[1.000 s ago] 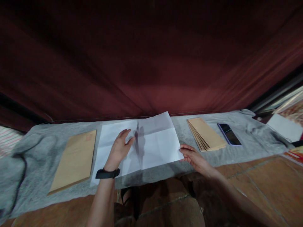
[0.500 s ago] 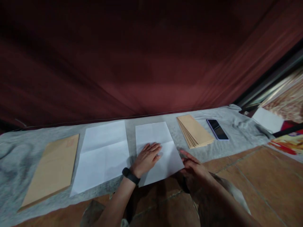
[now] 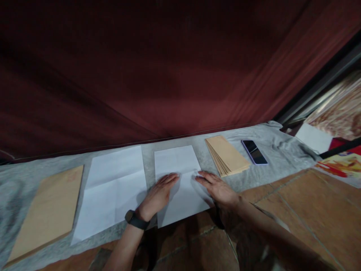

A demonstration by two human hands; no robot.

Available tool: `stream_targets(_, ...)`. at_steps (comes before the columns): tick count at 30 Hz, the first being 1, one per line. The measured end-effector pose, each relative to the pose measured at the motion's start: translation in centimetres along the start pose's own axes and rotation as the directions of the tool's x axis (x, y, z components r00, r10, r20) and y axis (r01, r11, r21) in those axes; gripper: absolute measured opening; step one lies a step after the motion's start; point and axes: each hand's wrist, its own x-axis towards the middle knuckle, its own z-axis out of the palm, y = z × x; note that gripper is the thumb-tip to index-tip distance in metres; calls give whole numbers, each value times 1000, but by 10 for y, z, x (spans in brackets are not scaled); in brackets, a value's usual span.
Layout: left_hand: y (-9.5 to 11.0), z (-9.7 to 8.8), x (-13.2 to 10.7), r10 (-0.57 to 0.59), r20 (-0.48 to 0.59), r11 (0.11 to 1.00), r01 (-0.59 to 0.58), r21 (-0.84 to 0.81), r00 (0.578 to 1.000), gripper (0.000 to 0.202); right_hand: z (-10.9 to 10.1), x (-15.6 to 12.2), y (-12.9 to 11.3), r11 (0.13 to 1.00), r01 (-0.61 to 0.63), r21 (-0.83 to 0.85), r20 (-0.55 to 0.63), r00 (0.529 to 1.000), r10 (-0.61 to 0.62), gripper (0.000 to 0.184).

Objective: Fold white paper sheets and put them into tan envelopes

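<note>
A white creased sheet of paper (image 3: 180, 165) lies on the grey cloth (image 3: 169, 150) in front of me. My left hand (image 3: 158, 195), with a black band at the wrist, rests flat on the sheet's left part, fingers stretched out. My right hand (image 3: 216, 187) lies flat on its right part, fingers also stretched. A second white sheet (image 3: 113, 184) lies to the left, apart from both hands.
A large brown envelope (image 3: 45, 210) lies at the far left. A fanned stack of narrow brown envelopes (image 3: 227, 155) and a dark phone (image 3: 254, 152) lie to the right. A dark red curtain (image 3: 169, 75) hangs behind. Brown floor tiles (image 3: 296, 203) run along the near side.
A sheet that I held lifted over the stack a second ago now lies flat to the right of the other sheet. Both hands have come down flat on it.
</note>
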Motion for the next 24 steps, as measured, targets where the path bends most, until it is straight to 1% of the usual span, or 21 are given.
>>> stream_targets(2, -4, -3, -9, -36, 5, 997, 36, 66, 999, 81, -1, 4, 5, 999, 22, 34, 30, 999, -23, 73)
stream_targets(5, -8, -8, -25, -94, 27, 982, 89, 166, 995, 80, -2, 7, 14, 998, 31, 61, 31, 999, -33, 79)
stream_targets(9, -9, -14, -40, -109, 71, 973, 91, 212, 992, 80, -10, 12, 22, 993, 93, 67, 90, 991, -99, 81)
stream_targets(11, -11, -15, -43, -101, 67, 975, 85, 204, 993, 78, -14, 14, 24, 993, 103, 61, 109, 988, -109, 81)
stream_targets(15, -16, -16, -44, -126, 65, 984, 117, 136, 990, 77, -15, 21, 25, 996, 70, 61, 79, 994, -75, 79)
stream_targets(17, -19, -18, -45, -129, 96, 989, 121, 83, 987, 79, -13, 25, 25, 995, 49, 85, 51, 997, -53, 75)
stream_targets(19, -21, -21, -46, -118, 150, 993, 114, 31, 982, 82, -12, 26, 25, 992, 34, 125, 47, 998, -40, 72)
stream_targets(21, -22, -25, -48, -114, 207, 993, 117, -1, 972, 87, -14, 25, 26, 986, 16, 164, 96, 995, -32, 73)
stream_targets(24, -18, -28, -50, -138, 287, 990, 144, 1, 948, 96, -21, 18, 27, 978, -39, 206, 252, 968, -15, 82)
